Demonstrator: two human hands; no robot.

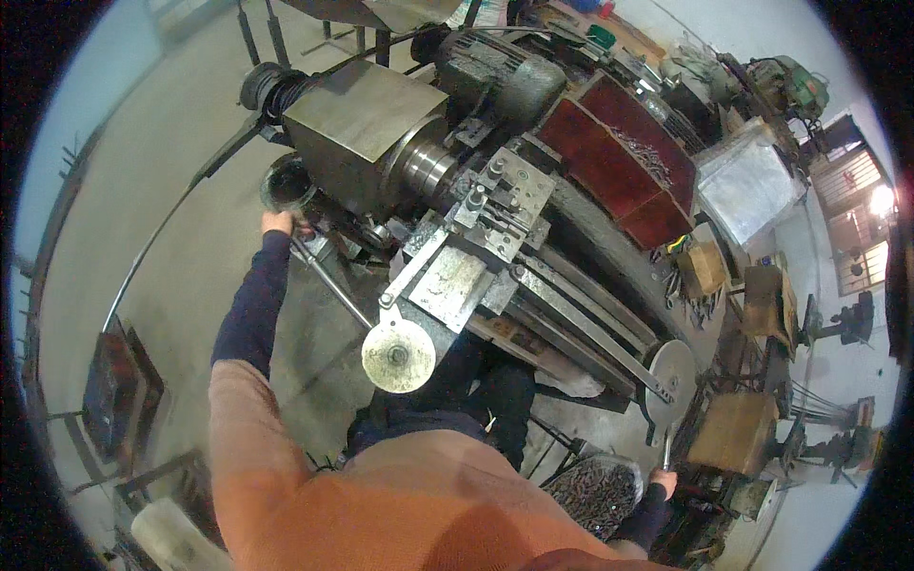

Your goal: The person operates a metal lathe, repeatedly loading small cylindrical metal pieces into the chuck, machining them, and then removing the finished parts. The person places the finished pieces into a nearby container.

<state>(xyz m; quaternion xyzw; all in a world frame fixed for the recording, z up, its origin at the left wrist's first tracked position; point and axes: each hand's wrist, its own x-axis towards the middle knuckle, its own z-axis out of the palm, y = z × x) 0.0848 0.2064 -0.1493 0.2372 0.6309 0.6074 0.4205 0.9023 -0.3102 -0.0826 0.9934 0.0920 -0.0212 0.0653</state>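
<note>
A small metal lathe (367,109) stands before me, with a bright spindle (426,169) and a tool slide (500,205) beside it. Over at the left, my left hand (279,223) is closed beside a dark round metal cup (288,183), near the upper end of a metal bar (331,285); what its fingers hold is hidden. Far to the lower right, my right hand (665,482) is wrapped around the handle (666,447) below a grey disc (672,379). Long flat link bars (595,333) run from that disc to the slide. A pale round plate (398,356) sits at the slide's near end.
A dark red tray (609,143) holding small metal pieces lies behind the lathe. Beside my right arm is a container of many dark small parts (595,490). A motor (500,81) sits behind the headstock. Boxes (733,433) and benches line the right wall.
</note>
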